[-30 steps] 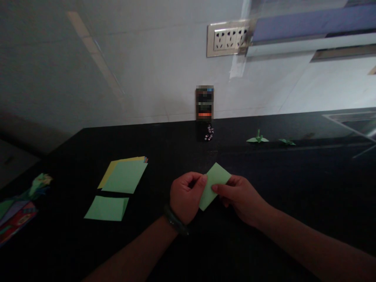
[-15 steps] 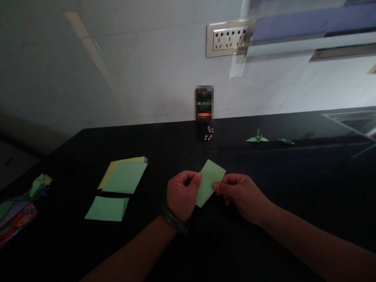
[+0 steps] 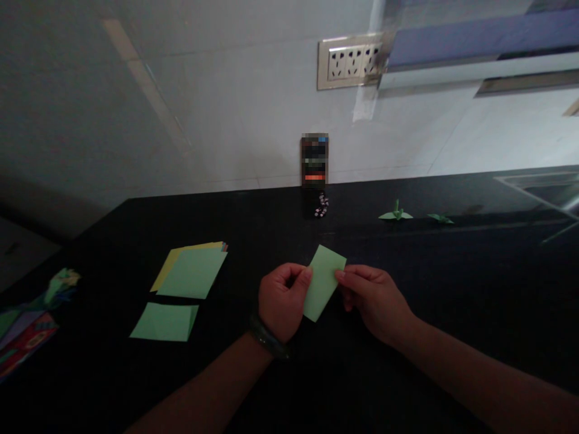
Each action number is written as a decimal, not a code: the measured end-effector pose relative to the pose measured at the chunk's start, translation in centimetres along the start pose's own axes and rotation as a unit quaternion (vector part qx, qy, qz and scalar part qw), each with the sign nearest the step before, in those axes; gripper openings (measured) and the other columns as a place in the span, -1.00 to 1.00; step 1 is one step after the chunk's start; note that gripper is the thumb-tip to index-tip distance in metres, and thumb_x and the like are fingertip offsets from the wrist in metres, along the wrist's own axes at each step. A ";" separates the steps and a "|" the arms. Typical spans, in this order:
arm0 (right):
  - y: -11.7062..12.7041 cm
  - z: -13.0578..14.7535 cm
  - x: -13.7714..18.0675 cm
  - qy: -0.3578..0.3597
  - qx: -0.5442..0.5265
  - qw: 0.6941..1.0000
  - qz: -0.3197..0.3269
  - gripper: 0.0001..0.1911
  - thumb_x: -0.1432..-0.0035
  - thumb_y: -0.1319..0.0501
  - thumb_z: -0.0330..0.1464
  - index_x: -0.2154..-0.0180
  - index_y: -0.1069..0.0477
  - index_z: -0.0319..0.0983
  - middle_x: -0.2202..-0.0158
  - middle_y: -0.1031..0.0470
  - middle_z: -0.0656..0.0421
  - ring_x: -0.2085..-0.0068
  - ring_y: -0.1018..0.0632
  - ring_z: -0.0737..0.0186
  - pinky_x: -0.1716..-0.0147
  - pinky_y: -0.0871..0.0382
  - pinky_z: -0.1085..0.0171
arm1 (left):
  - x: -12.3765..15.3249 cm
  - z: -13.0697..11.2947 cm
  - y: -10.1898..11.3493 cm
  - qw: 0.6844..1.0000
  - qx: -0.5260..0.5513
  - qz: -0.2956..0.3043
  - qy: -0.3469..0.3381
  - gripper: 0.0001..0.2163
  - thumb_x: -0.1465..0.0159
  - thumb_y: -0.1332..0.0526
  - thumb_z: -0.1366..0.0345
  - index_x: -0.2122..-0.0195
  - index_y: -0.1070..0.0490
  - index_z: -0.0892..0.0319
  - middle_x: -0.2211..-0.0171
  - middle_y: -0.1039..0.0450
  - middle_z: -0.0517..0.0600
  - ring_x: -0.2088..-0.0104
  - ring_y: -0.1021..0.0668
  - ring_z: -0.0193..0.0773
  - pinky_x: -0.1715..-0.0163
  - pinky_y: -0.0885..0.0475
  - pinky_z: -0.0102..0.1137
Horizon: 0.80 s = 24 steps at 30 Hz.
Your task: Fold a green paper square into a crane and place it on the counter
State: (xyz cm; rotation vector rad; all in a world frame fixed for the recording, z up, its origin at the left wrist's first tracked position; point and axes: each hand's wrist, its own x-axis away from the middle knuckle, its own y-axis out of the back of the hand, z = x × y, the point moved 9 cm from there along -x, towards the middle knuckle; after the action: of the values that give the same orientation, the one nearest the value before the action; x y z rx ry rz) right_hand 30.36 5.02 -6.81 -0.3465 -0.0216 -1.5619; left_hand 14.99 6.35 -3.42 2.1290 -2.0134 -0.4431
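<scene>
A light green sheet of folded paper [image 3: 323,286] is held tilted above the black counter, between my two hands. My left hand [image 3: 283,301], with a dark bangle at the wrist, pinches its left edge, thumb on top. On the opposite side, my right hand [image 3: 373,295] grips the edge near the upper right corner between thumb and fingers. The fingers beneath the paper are partly hidden. To the left lie a stack of coloured paper [image 3: 192,274], green on top with yellow under it, and a separate creased green sheet [image 3: 165,321].
Two green folded paper cranes [image 3: 397,212] [image 3: 441,219] sit at the back right. A phone-like device [image 3: 315,160], its screen blurred, leans on the tiled wall beside a beaded strand [image 3: 322,206]. Colourful packets [image 3: 34,337] lie at far left. A socket panel [image 3: 350,62] is on the wall.
My right hand's grip has slid up along the paper's right edge toward the corner. The paper has shifted slightly; my left hand keeps its pinch.
</scene>
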 end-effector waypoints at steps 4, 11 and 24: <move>-0.4 0.4 0.0 0.013 0.040 0.999 0.022 -0.76 0.06 -0.26 -0.22 0.55 -0.36 -0.26 0.65 -0.26 0.30 0.62 -0.27 0.43 0.64 -0.16 0.37 | 0.1 -0.1 0.0 1.000 0.005 0.010 0.003 -0.78 -0.10 -0.17 0.17 0.50 -0.43 0.24 0.61 -0.40 -0.07 0.59 -0.38 -0.37 0.61 -0.27 -0.50; 0.4 0.5 -0.2 0.021 0.038 0.999 -0.002 -0.70 0.07 -0.27 -0.19 0.61 -0.33 -0.27 0.69 -0.22 0.30 0.64 -0.22 0.44 0.64 -0.08 0.37 | 0.3 -0.2 -0.5 0.999 0.003 0.034 -0.001 -0.78 -0.11 -0.17 0.17 0.49 -0.44 0.23 0.61 -0.39 -0.07 0.59 -0.37 -0.38 0.62 -0.26 -0.50; 0.3 0.9 -0.2 0.001 0.056 0.998 -0.002 -0.71 0.09 -0.27 -0.22 0.62 -0.27 -0.26 0.67 -0.25 0.30 0.64 -0.24 0.46 0.66 -0.10 0.40 | 0.2 0.8 -0.9 0.998 0.045 0.038 0.035 -0.76 -0.09 -0.19 0.14 0.47 -0.45 0.24 0.59 -0.43 -0.06 0.58 -0.40 -0.37 0.60 -0.28 -0.49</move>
State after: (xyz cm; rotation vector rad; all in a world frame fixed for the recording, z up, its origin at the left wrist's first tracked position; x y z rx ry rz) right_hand 30.84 5.45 -6.05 -0.2572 -0.1087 -1.5583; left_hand 15.63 6.28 -4.49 2.0776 -2.1046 -0.2689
